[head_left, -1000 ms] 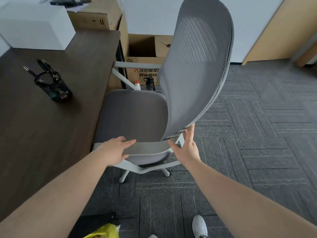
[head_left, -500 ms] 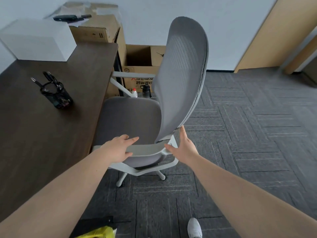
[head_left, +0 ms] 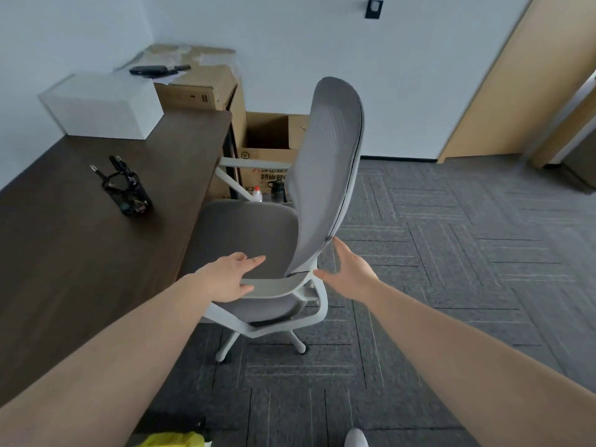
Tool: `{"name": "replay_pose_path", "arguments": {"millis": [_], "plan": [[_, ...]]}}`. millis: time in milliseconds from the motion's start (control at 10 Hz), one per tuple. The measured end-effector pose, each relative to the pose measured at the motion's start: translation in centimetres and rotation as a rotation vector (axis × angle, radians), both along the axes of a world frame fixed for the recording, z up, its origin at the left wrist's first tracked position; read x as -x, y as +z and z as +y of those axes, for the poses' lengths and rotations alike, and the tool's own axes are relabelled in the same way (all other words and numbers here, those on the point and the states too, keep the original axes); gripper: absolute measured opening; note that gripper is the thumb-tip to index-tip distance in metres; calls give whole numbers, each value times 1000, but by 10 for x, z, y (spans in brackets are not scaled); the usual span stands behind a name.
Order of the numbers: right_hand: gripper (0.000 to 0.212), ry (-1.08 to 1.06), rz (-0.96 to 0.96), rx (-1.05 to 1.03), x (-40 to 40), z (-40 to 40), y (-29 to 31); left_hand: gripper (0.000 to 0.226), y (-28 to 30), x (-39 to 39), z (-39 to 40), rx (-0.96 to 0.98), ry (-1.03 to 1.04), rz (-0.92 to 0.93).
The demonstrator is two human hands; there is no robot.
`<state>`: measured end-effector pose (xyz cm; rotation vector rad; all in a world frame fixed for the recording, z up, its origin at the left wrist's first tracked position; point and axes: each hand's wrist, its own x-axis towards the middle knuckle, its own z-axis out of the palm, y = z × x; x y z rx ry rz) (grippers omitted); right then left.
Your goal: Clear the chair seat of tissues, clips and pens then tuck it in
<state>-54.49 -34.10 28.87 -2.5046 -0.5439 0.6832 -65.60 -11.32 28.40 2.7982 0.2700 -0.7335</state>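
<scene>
A grey office chair stands beside the dark wooden desk (head_left: 80,253), its bare seat (head_left: 245,233) touching the desk's edge. Its mesh back (head_left: 329,169) faces right. My left hand (head_left: 230,275) grips the near pale armrest (head_left: 274,287), fingers on top and thumb beneath. My right hand (head_left: 348,269) is spread open just behind the chair, its index tip at the back's lower edge and its thumb tip at the armrest's rear end. A black mesh pen holder (head_left: 129,191) with pens and clips stands on the desk.
A white box (head_left: 103,104) sits at the desk's far end. Cardboard boxes (head_left: 274,137) and two bottles (head_left: 277,188) stand behind the chair. Grey carpet (head_left: 451,285) spreads to the right. Something yellow (head_left: 175,440) and my shoe (head_left: 354,438) are at the bottom edge.
The chair has drawn farther from me and my view has risen. My right hand has loosened from the chair's rear frame into a spread, open pose. My left hand stays on the armrest.
</scene>
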Motion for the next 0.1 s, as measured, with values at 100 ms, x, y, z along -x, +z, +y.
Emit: {"name": "replay_pose_path", "arguments": {"millis": [100], "plan": [[85, 73, -46, 36, -4, -8, 8, 66, 9, 0, -5, 3, 6, -13]]}}
